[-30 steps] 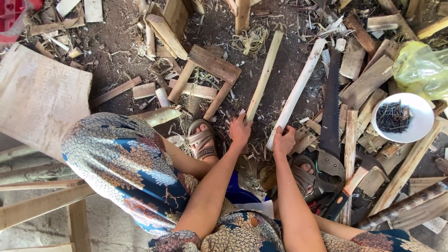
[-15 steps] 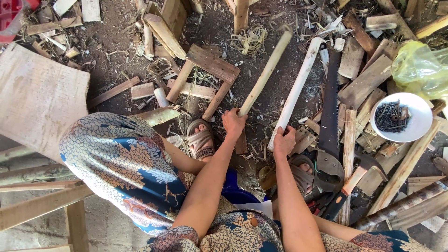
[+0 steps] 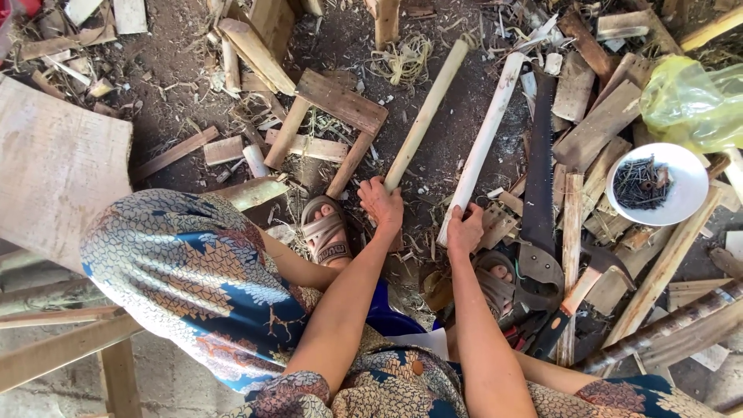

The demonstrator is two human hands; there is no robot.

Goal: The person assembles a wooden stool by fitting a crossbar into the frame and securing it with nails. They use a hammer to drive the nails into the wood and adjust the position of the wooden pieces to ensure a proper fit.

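Gripping two long pale round wooden poles beside a dark handsaw (image 3: 539, 193).
Left hand (image 3: 381, 203) clasps the tan pole (image 3: 426, 116); right hand (image 3: 464, 230) clasps the whiter pole (image 3: 484, 139).

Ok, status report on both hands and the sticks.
Left hand grips tan stick. Right hand grips pale stick. Handsaw lies beside, apart.

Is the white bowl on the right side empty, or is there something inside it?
Not empty. The white bowl holds a pile of dark nails, heaped toward its left side; the rest of the inside shows bare white.
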